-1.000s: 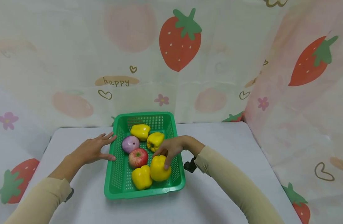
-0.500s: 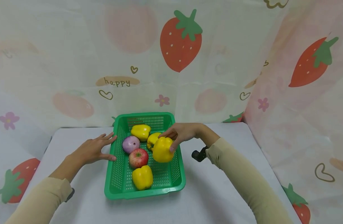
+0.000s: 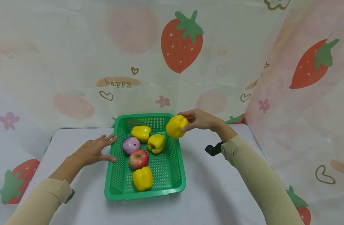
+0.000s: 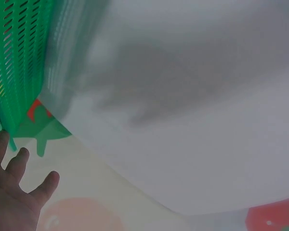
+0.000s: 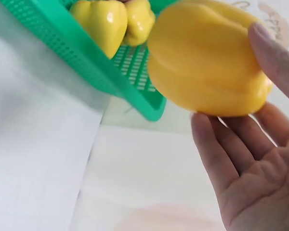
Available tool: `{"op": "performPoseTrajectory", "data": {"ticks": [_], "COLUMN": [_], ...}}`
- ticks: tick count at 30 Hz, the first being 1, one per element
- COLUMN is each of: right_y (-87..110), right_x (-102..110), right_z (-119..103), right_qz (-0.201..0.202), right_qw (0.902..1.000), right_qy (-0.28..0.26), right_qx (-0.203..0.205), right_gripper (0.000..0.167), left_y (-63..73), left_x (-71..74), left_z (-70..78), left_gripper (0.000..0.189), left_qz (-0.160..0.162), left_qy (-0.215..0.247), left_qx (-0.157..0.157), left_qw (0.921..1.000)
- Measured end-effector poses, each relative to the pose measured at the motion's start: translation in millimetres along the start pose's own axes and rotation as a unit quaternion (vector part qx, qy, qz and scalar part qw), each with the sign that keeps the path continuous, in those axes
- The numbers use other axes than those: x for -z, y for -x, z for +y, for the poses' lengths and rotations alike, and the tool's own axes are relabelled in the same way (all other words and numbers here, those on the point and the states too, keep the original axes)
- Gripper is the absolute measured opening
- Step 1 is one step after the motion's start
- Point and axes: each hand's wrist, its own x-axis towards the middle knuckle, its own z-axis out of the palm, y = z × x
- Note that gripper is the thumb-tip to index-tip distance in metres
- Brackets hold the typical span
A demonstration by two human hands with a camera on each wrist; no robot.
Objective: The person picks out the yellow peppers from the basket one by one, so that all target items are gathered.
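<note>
My right hand (image 3: 201,120) pinches a yellow bell pepper (image 3: 176,126) between thumb and fingers, raised over the right back rim of the green basket (image 3: 145,196). The right wrist view shows the same bell pepper (image 5: 207,57) close up, thumb on one side and fingers beneath. My left hand (image 3: 94,150) lies against the basket's left rim with spread, straight fingers. Inside the basket are a purple onion-like ball (image 3: 131,145), a red apple (image 3: 139,159) and three more yellow peppers: one at the back (image 3: 141,133), one at middle right (image 3: 156,143), one in front (image 3: 142,178).
The basket stands on a table with a white cloth (image 3: 217,187), near its back edge. Behind and to the right hangs a strawberry-print curtain (image 3: 217,56). A small black device (image 3: 213,149) is at the right wrist.
My right hand has lifted the yellow bell pepper from the basket's front right, moving it up, back and to the right. The left hand stays at the left rim.
</note>
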Motion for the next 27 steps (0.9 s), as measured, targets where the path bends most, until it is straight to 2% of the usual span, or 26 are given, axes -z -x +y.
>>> {"op": "performPoseTrajectory", "data": {"ticks": [8,13,16,21,27], "right_y": [5.9,6.2,5.6,4.8,5.1], "right_x": [3,-2,-8,-17,-24], "right_z": [22,44,58,80,93], "right_qz": [0.100,0.157,0.186,0.208,0.217], "right_qw": [0.9949,0.9871,0.9809,0.9720,0.9668], "right_qy": [-0.010,-0.010,-0.008,-0.006,0.003], "right_qx": [-0.011,-0.028,-0.055,-0.108,-0.135], "right_gripper": [0.063,0.055,0.054,0.059,0.064], "left_y": [1.3,1.6,1.0,0.9,1.0], "left_x": [0.3,1.4,1.2,-1.3,-3.9], "left_z": [-1.3,-1.6,-1.8,-3.6,-5.6], "left_gripper": [0.093,0.094,0.093,0.094,0.093], "left_qz": [0.005,0.006,0.005,0.004,0.003], "left_qy": [0.004,0.003,0.005,0.006,0.009], "left_qx": [0.001,-0.001,-0.002,-0.002,-0.007], "left_qw": [1.0000,1.0000,1.0000,1.0000,0.9999]}}
